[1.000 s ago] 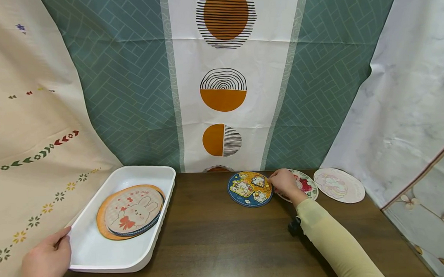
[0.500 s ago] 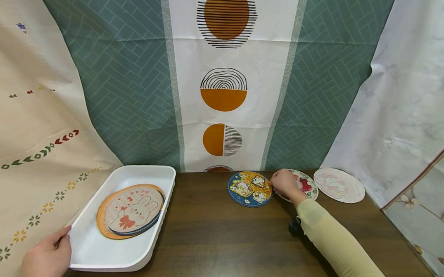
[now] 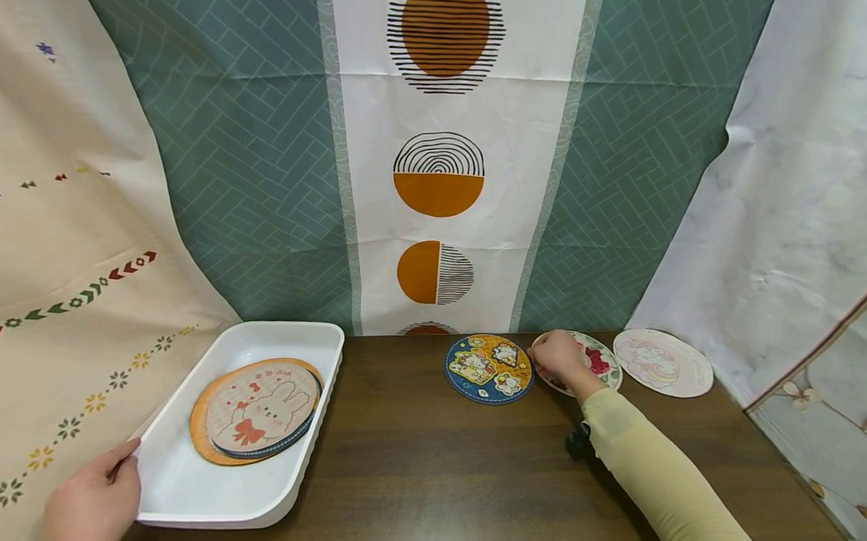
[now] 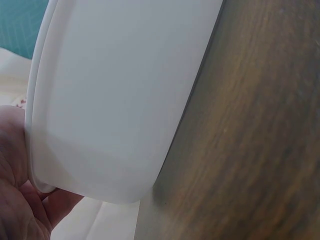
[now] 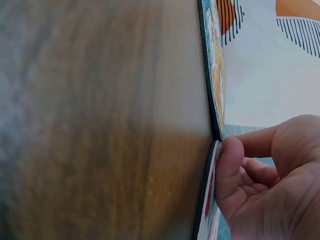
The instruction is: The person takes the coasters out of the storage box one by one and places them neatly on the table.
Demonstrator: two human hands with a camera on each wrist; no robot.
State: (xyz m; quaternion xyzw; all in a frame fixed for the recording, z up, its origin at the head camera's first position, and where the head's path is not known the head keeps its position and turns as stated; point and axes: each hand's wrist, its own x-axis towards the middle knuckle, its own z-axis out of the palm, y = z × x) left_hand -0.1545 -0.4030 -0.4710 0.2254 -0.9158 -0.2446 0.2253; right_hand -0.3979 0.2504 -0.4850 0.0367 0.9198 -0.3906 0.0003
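My left hand [image 3: 95, 499] grips the near left rim of a white tray [image 3: 189, 507], thumb on top; the left wrist view shows the fingers curled under the rim. Inside the tray lie stacked round mats, a pink bunny mat [image 3: 265, 411] over an orange mat [image 3: 200, 438]. At the table's back, my right hand [image 3: 561, 360] has curled fingers where a blue and yellow cartoon mat [image 3: 485, 371] meets a rose-patterned mat [image 3: 603, 365]. In the right wrist view the thumb [image 5: 231, 152] and forefinger come together at that seam; I cannot tell whether they pinch an edge.
A pale pink mat [image 3: 663, 363] lies right of the rose mat. Brown wooden table [image 3: 427, 464] stretches in front of the row. Patterned cloths hang behind and at both sides, the green and white cloth [image 3: 431, 222] right behind the mats. A small black object [image 3: 577, 440] shows under the right forearm.
My right hand has shifted slightly right, away from the cartoon mat's edge, over the rose mat. The left hand, tray and mats look the same.
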